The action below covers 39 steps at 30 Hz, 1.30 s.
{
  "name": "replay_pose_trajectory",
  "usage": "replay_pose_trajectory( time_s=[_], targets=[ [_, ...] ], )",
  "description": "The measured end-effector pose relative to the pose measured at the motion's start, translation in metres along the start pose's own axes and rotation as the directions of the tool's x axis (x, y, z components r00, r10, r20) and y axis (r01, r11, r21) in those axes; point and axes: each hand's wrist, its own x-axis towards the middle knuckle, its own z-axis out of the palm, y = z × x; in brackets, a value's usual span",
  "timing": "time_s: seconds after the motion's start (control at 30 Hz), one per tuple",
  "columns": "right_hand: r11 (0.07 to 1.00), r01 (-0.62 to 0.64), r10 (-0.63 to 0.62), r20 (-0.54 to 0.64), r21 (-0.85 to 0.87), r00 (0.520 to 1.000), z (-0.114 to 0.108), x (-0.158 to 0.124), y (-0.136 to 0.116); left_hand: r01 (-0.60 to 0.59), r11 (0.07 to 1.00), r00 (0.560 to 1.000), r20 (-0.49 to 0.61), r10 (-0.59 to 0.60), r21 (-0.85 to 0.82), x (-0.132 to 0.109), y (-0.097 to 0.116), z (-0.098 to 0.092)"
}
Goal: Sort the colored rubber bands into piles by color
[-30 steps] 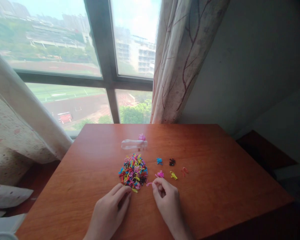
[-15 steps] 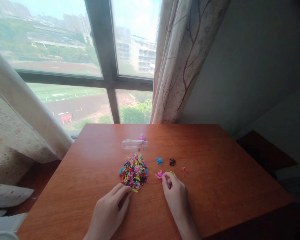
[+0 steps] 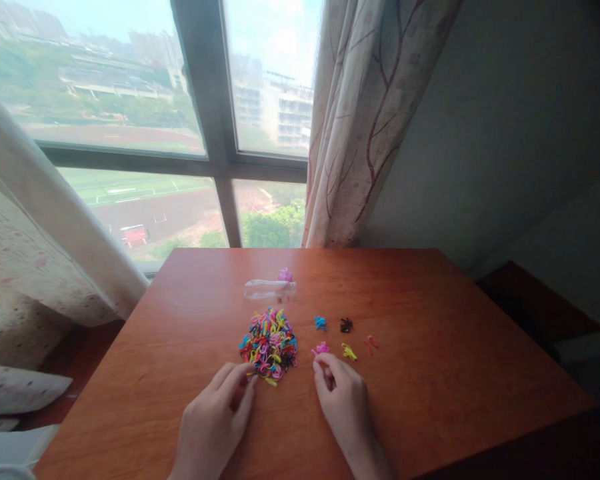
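A mixed pile of small coloured rubber bands (image 3: 271, 340) lies on the wooden table. My left hand (image 3: 215, 417) is at the pile's near left edge, thumb and forefinger pinched on a rubber band (image 3: 252, 375) that is mostly hidden. My right hand (image 3: 344, 399) has its fingers curled and tips together, right at the near side of a small heap of pink rubber bands (image 3: 322, 348); anything within its pinch is too small to make out. Around it sit small heaps of blue bands (image 3: 321, 323), black bands (image 3: 346, 325), yellow bands (image 3: 349, 351) and red bands (image 3: 371, 344).
Behind the pile lies a clear plastic bottle-like container (image 3: 270, 289) on its side, with a pinkish-purple object (image 3: 285, 275) beside it. The table (image 3: 445, 373) stands against a window (image 3: 225, 167) with curtains (image 3: 365, 127) at both sides.
My right hand has moved left and slightly nearer, uncovering the yellow heap. My left hand has shifted a little left along the pile's near edge.
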Motion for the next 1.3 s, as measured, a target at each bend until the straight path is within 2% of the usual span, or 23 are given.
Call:
replay_pose_trajectory(
  time_s=[0.07, 0.13, 0.27, 0.43, 0.73, 1.1, 1.2, 1.3],
  targets=[
    [1.000, 0.022, -0.022, 0.035, 0.003, 0.999, 0.005, -0.004, -0.008, 0.021, 0.999, 0.999, -0.029, -0.019, 0.048, 0.000, 0.000, 0.000],
    [0.999, 0.036, -0.037, 0.068, 0.007, 0.997, 0.009, -0.007, -0.016, 0.015, 0.997, 1.000, -0.011, -0.014, 0.075, -0.001, 0.000, 0.001],
    [0.998, 0.054, -0.051, 0.136, -0.017, 0.989, 0.015, -0.009, -0.028, -0.061, 0.995, 0.997, 0.051, 0.057, 0.075, -0.003, -0.002, 0.005],
    [0.996, 0.054, -0.040, 0.180, -0.072, 0.983, 0.016, -0.006, -0.035, -0.114, 0.993, 0.991, 0.074, 0.112, 0.032, -0.003, -0.004, 0.008],
    [0.997, 0.040, -0.026, 0.192, -0.071, 0.981, 0.020, -0.004, -0.039, -0.169, 0.983, 0.973, 0.149, 0.178, -0.069, -0.003, -0.005, 0.007],
    [0.993, 0.097, -0.085, 0.179, -0.060, 0.980, 0.021, -0.004, -0.037, -0.180, 0.977, 0.972, 0.130, 0.195, -0.115, 0.001, 0.000, 0.004],
    [0.996, 0.090, -0.084, 0.179, -0.026, 0.980, 0.020, -0.005, -0.037, -0.182, 0.976, 0.971, 0.136, 0.198, -0.120, 0.002, 0.001, 0.004],
    [0.991, 0.132, -0.135, 0.192, 0.027, 0.972, 0.019, -0.005, -0.038, -0.191, 0.974, 0.968, 0.140, 0.208, -0.122, 0.001, 0.000, 0.004]
  ],
)
